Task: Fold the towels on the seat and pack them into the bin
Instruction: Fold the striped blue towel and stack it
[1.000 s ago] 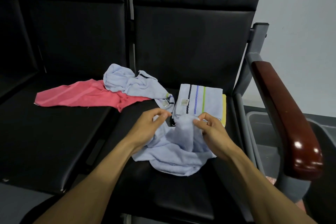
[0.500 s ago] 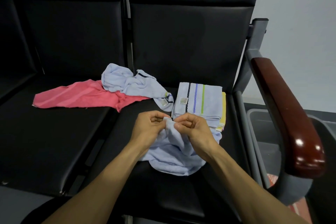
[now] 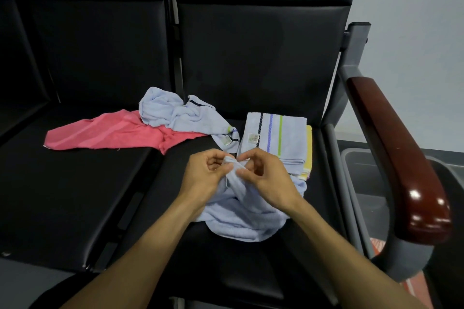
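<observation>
A crumpled light blue towel [image 3: 247, 221] lies on the black seat [image 3: 251, 271] in front of me. My left hand [image 3: 206, 177] and my right hand [image 3: 266, 178] meet above it, and both pinch one bunched edge of this towel between thumb and fingers. Behind the hands sits a folded light blue towel [image 3: 281, 138] with black, blue and green stripes, stacked on a folded yellow towel [image 3: 308, 158]. Another crumpled light blue towel [image 3: 180, 115] lies over a pink towel [image 3: 110, 133] across the gap between two seats. A grey bin [image 3: 361, 173] stands on the floor to the right.
A dark red armrest [image 3: 399, 158] on a grey frame runs between the seat and the bin. Black seat backs rise behind the towels. The left seat [image 3: 62, 195] is bare in its front half. A white wall is at the far right.
My hands came together from about a hand's width apart and now pinch the same bunched edge of the towel. The other towels have not moved.
</observation>
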The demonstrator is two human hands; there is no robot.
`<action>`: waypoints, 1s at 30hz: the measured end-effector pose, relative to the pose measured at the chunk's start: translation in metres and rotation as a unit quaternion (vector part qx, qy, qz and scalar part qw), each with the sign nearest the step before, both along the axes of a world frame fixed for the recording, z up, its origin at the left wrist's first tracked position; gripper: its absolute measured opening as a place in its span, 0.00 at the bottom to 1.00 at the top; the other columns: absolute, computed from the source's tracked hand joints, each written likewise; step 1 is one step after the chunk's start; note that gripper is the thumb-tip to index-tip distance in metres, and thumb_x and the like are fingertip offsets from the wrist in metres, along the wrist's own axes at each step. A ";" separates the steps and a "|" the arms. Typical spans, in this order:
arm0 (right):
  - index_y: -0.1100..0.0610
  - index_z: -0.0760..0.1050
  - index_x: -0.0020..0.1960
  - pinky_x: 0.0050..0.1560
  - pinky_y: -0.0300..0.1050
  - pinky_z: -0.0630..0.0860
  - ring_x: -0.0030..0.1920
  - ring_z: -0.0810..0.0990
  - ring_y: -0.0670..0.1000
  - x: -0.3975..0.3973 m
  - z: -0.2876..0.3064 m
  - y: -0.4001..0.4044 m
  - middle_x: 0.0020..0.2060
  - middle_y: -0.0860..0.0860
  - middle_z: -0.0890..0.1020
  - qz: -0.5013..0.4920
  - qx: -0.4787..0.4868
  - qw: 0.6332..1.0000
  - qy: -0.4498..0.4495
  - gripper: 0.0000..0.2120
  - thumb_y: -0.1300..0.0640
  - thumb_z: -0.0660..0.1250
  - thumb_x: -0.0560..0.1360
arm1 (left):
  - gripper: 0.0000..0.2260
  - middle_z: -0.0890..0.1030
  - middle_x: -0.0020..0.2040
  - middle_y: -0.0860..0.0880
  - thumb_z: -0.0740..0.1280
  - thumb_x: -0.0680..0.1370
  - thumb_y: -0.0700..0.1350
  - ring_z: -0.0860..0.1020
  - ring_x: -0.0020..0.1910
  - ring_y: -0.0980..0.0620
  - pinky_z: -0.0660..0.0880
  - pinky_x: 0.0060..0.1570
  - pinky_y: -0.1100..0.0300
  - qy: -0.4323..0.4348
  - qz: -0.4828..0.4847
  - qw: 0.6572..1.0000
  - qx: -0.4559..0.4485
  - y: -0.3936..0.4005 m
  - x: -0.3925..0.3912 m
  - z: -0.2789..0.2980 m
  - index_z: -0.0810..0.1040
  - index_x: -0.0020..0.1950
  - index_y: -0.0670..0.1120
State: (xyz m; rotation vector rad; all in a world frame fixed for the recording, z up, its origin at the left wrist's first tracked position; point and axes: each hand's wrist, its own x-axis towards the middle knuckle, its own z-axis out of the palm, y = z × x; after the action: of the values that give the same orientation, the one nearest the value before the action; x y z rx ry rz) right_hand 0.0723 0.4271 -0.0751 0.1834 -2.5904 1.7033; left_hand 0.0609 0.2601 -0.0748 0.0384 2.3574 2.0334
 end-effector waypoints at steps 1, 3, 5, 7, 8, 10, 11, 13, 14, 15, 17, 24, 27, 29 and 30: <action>0.54 0.79 0.42 0.34 0.36 0.70 0.30 0.72 0.43 -0.002 0.000 0.007 0.30 0.49 0.78 0.009 0.090 0.996 0.022 0.08 0.52 0.75 0.75 | 0.06 0.86 0.44 0.43 0.71 0.75 0.31 0.83 0.42 0.53 0.79 0.46 0.62 -0.006 0.000 1.000 0.005 -0.003 -0.002 0.000 0.83 0.48 0.40; 0.56 0.72 0.31 0.32 0.40 0.64 0.27 0.66 0.46 -0.005 -0.002 0.017 0.24 0.48 0.72 -0.013 0.187 0.981 0.041 0.22 0.44 0.74 0.73 | 0.07 0.85 0.43 0.44 0.69 0.77 0.29 0.82 0.41 0.55 0.78 0.44 0.66 -0.011 0.000 1.000 0.003 -0.006 -0.003 0.001 0.82 0.48 0.40; 0.54 0.65 0.28 0.31 0.42 0.62 0.27 0.62 0.48 -0.005 -0.002 0.021 0.22 0.48 0.67 -0.014 0.212 0.976 0.047 0.26 0.43 0.73 0.74 | 0.08 0.85 0.40 0.48 0.67 0.78 0.29 0.81 0.40 0.57 0.77 0.43 0.67 -0.016 0.001 1.000 0.010 -0.004 -0.002 0.000 0.81 0.48 0.41; 0.53 0.67 0.32 0.33 0.43 0.62 0.29 0.63 0.46 -0.004 -0.007 0.026 0.26 0.47 0.68 0.040 0.225 0.973 0.027 0.20 0.49 0.72 0.76 | 0.08 0.85 0.39 0.50 0.66 0.79 0.30 0.81 0.39 0.56 0.77 0.43 0.65 -0.021 0.018 0.999 0.028 -0.008 -0.004 -0.001 0.80 0.47 0.41; 0.54 0.68 0.34 0.34 0.44 0.63 0.30 0.64 0.46 -0.003 -0.009 0.030 0.28 0.47 0.69 0.068 0.237 0.969 0.011 0.17 0.52 0.71 0.77 | 0.08 0.85 0.38 0.51 0.65 0.79 0.30 0.81 0.39 0.56 0.77 0.43 0.64 -0.022 0.033 0.998 0.040 -0.013 -0.006 -0.002 0.79 0.47 0.42; 0.54 0.67 0.34 0.35 0.46 0.62 0.30 0.64 0.46 -0.003 -0.011 0.039 0.28 0.47 0.69 0.082 0.260 0.962 -0.008 0.18 0.52 0.69 0.78 | 0.09 0.84 0.37 0.52 0.64 0.80 0.30 0.81 0.38 0.57 0.76 0.42 0.64 -0.016 0.064 0.996 0.055 -0.026 -0.013 -0.001 0.79 0.47 0.42; 0.54 0.65 0.31 0.33 0.46 0.62 0.28 0.63 0.46 -0.003 -0.010 0.042 0.26 0.47 0.68 0.064 0.267 0.962 -0.006 0.22 0.49 0.69 0.78 | 0.09 0.83 0.37 0.52 0.64 0.80 0.30 0.80 0.37 0.58 0.76 0.42 0.65 -0.015 0.076 0.995 0.062 -0.032 -0.015 0.000 0.78 0.48 0.42; 0.54 0.63 0.27 0.30 0.44 0.59 0.26 0.61 0.48 -0.001 -0.006 0.045 0.23 0.48 0.65 0.000 0.269 0.963 0.021 0.28 0.40 0.70 0.75 | 0.08 0.83 0.37 0.51 0.63 0.80 0.30 0.80 0.36 0.58 0.77 0.41 0.66 -0.016 0.095 0.993 0.073 -0.040 -0.017 0.002 0.78 0.48 0.42; 0.55 0.63 0.27 0.29 0.43 0.58 0.26 0.60 0.48 -0.001 -0.004 0.048 0.22 0.48 0.64 -0.015 0.255 0.966 0.029 0.28 0.40 0.71 0.74 | 0.08 0.83 0.37 0.51 0.63 0.81 0.30 0.80 0.35 0.58 0.77 0.41 0.66 -0.017 0.104 0.991 0.077 -0.043 -0.018 0.002 0.78 0.48 0.42; 0.55 0.65 0.28 0.30 0.42 0.59 0.27 0.61 0.47 0.000 -0.003 0.053 0.23 0.47 0.66 -0.010 0.236 0.971 0.027 0.26 0.42 0.73 0.74 | 0.09 0.83 0.36 0.51 0.63 0.81 0.30 0.79 0.35 0.58 0.77 0.40 0.65 -0.017 0.115 0.990 0.080 -0.047 -0.020 0.002 0.78 0.48 0.42; 0.53 0.67 0.31 0.36 0.45 0.63 0.30 0.66 0.47 0.001 -0.002 0.067 0.26 0.47 0.69 0.007 0.238 0.971 -0.007 0.21 0.48 0.75 0.73 | 0.10 0.83 0.33 0.53 0.63 0.81 0.30 0.79 0.34 0.58 0.76 0.40 0.65 -0.019 0.141 0.987 0.078 -0.056 -0.024 0.003 0.78 0.46 0.43; 0.52 0.62 0.31 0.47 0.49 0.59 0.32 0.70 0.50 0.004 -0.005 0.077 0.26 0.47 0.69 -0.055 0.409 0.911 0.010 0.27 0.37 0.74 0.70 | 0.11 0.81 0.40 0.47 0.64 0.80 0.30 0.78 0.39 0.52 0.75 0.42 0.63 -0.014 0.180 0.983 0.026 -0.075 -0.028 0.000 0.78 0.46 0.45; 0.50 0.66 0.37 0.47 0.49 0.60 0.36 0.71 0.53 0.009 -0.006 0.085 0.32 0.47 0.75 -0.033 0.449 0.893 -0.001 0.16 0.48 0.68 0.78 | 0.11 0.81 0.40 0.47 0.64 0.80 0.31 0.78 0.40 0.52 0.75 0.44 0.60 -0.006 0.207 0.978 0.024 -0.084 -0.032 0.000 0.78 0.44 0.46; 0.51 0.69 0.46 0.47 0.49 0.61 0.38 0.76 0.57 0.011 -0.006 0.088 0.34 0.50 0.79 -0.067 0.463 0.883 0.024 0.04 0.56 0.63 0.78 | 0.11 0.81 0.40 0.47 0.65 0.80 0.31 0.78 0.40 0.51 0.75 0.45 0.60 -0.005 0.214 0.977 0.022 -0.086 -0.032 -0.001 0.78 0.44 0.45; 0.52 0.67 0.50 0.47 0.50 0.62 0.37 0.77 0.57 0.011 -0.007 0.087 0.34 0.50 0.79 -0.091 0.457 0.884 0.042 0.05 0.60 0.62 0.77 | 0.10 0.81 0.40 0.47 0.65 0.80 0.31 0.78 0.39 0.52 0.75 0.44 0.60 -0.006 0.213 0.977 0.023 -0.086 -0.032 -0.002 0.78 0.44 0.45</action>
State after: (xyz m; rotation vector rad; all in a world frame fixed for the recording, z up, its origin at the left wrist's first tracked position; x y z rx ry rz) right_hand 0.0830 0.5141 -0.0823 0.0221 -2.9786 0.2985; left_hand 0.0288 0.1739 -0.0766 -0.5217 2.4786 2.2458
